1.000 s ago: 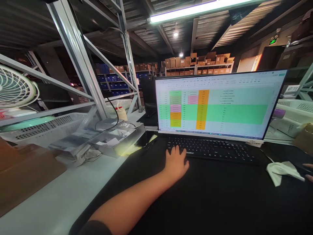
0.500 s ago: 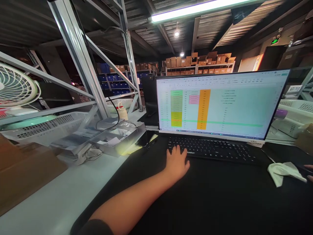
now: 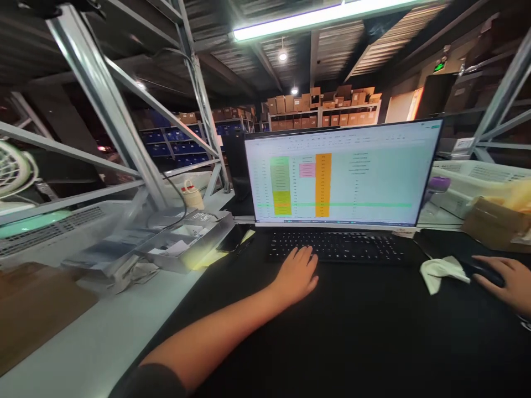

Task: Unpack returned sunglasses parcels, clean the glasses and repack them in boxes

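My left hand (image 3: 295, 276) lies at the front edge of a black keyboard (image 3: 352, 247), palm down with its fingers stretched onto the lower keys; it holds nothing. At the right edge, my right hand (image 3: 510, 281) rests around a black computer mouse (image 3: 489, 271), thumb on the near side and fingers along the far side. Behind the keyboard stands a monitor (image 3: 373, 177) with a spreadsheet that has green, yellow, pink and orange cells. A crumpled white cloth (image 3: 442, 272) lies between the keyboard and the mouse, on the black desk mat (image 3: 352, 331).
Left of the keyboard are a dark phone (image 3: 231, 237) on yellow paper and a grey tray (image 3: 199, 235) with papers. A cardboard box (image 3: 41, 315) sits at the near left. Metal rack posts (image 3: 108, 105) rise behind, and a brown box (image 3: 493, 224) stands at the right.
The view has turned to the right, so my right hand and the mouse now show more fully. My left hand has slid slightly back toward the keyboard's front edge.
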{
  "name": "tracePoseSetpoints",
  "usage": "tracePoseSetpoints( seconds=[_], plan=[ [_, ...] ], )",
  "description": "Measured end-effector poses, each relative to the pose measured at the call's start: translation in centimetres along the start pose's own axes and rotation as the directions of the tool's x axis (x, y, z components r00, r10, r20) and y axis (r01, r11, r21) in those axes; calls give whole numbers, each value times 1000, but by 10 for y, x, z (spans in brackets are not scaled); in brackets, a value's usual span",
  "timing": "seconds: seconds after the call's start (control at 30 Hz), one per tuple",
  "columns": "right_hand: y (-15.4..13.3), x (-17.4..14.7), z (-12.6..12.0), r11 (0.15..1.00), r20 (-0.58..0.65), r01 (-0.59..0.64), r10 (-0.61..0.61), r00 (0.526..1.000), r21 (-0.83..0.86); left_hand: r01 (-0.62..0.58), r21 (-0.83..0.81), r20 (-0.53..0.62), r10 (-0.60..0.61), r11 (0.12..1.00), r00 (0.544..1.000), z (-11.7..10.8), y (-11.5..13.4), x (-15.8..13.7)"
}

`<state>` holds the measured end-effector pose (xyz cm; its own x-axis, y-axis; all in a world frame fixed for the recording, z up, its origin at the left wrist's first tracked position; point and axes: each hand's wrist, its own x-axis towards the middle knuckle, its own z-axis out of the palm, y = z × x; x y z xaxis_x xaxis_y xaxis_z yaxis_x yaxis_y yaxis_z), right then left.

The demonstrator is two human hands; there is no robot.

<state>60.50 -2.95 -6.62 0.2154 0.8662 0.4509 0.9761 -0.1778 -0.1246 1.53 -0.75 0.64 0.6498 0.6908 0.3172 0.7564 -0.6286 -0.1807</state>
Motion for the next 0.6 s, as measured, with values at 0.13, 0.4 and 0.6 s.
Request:
tracePoseSetpoints(
  seconds=[0.13,0.4,0.6],
  plan=[
    [-35,-13,-32,999,95,-42,42,995,1,-85,-76,37,88,994,995,1,32,26],
    [-32,-11,-25,999,50,-33,34,998,-17,9,-143,79,3,990,997,20,96,120],
    [-8,-8,-6,998,18,35,-36,999,43,207,-98,35,-205,973,978,30,108,138]
  ],
)
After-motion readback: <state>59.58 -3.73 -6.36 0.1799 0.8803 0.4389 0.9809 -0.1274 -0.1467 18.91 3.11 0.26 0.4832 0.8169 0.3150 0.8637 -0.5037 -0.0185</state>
